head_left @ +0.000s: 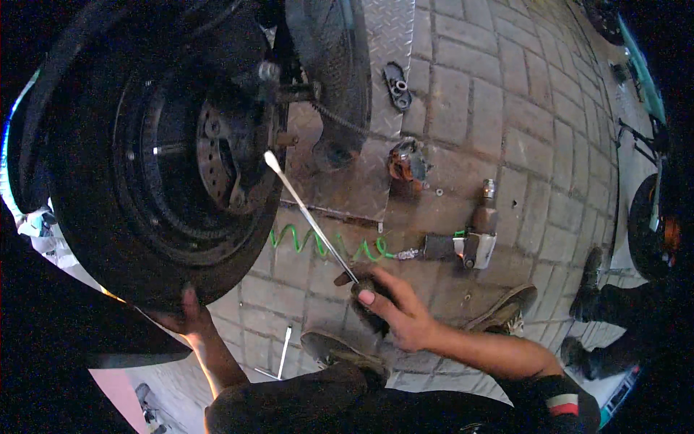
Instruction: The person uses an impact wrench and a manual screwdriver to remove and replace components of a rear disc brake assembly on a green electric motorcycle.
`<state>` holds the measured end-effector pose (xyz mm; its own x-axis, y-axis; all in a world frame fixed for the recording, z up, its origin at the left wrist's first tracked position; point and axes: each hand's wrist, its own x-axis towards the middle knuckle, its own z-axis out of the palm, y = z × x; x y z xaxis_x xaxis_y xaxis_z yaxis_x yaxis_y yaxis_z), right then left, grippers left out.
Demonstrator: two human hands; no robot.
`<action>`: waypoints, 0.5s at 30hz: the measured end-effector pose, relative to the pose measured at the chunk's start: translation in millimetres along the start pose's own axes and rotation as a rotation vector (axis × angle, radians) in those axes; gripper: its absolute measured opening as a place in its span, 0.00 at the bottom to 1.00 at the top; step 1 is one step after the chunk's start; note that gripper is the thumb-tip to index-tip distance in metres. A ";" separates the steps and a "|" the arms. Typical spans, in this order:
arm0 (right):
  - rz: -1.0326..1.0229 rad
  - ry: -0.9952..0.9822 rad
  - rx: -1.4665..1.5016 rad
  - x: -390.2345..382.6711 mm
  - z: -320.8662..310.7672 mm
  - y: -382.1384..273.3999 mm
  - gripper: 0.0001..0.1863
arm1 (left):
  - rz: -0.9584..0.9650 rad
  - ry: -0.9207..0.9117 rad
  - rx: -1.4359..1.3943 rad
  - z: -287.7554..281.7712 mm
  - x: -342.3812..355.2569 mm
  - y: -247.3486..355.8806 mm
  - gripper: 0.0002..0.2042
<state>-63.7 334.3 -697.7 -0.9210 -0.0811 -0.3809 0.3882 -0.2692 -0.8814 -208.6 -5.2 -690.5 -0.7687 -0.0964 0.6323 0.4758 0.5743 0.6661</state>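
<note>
No packages, signs or screens show anywhere in the scene. The only label-like mark is a small striped patch (563, 405) on the dark sleeve at the near right: a short rectangle with a pale band above a red one, lying slightly tilted on the cloth. Whether anything is printed on it cannot be made out.

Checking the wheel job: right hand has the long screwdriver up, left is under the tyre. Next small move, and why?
Probably ease the screwdriver tip further toward the hub: the right hand grips its handle, the tip sits just beside the brake disc edge, and the left hand already steadies the tyre from below.
</note>
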 end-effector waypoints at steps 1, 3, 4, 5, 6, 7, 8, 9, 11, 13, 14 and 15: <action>0.045 -0.007 0.101 -2.7 9.6 -0.4 0.21 | 0.027 0.001 -0.019 0.0 6.2 3.1 0.50; 0.058 0.011 0.216 -4.7 25.2 8.2 0.21 | -0.051 -0.007 -0.024 3.8 13.6 14.8 0.49; 0.028 0.009 0.176 -3.1 28.5 12.6 0.21 | -0.088 -0.013 -0.032 4.1 13.5 20.2 0.49; -0.004 0.010 0.138 -1.0 30.3 14.0 0.20 | -0.100 -0.015 -0.072 -3.1 12.0 9.5 0.47; -0.040 0.019 0.100 2.3 33.6 13.6 0.20 | -0.114 -0.004 -0.089 -1.7 14.5 14.4 0.46; -0.036 -0.006 0.210 4.5 36.9 12.8 0.20 | -0.127 0.005 -0.108 1.7 18.1 22.0 0.45; -0.074 0.001 0.212 7.0 39.8 14.8 0.19 | -0.140 0.012 -0.128 5.3 20.9 28.5 0.44; -0.112 0.009 0.213 10.6 42.6 18.7 0.19 | -0.164 0.020 -0.129 7.5 21.3 32.5 0.44; -0.034 -0.040 0.384 13.0 47.1 15.7 0.18 | -0.213 0.036 -0.132 10.9 21.8 39.0 0.43; -0.004 -0.046 0.532 13.0 55.4 15.9 0.18 | -0.257 0.050 -0.145 9.9 20.9 36.7 0.43; 0.012 -0.051 0.604 13.3 59.6 16.5 0.18 | -0.280 0.059 -0.151 9.2 20.1 34.3 0.43; -0.003 -0.053 0.603 13.9 61.2 16.9 0.20 | -0.252 0.057 -0.167 10.6 19.9 35.9 0.41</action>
<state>-71.8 269.9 -700.8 -0.9284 -0.1233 -0.3505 0.3140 -0.7649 -0.5624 -211.4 22.1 -658.1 -0.8484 -0.2674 0.4569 0.3404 0.3854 0.8577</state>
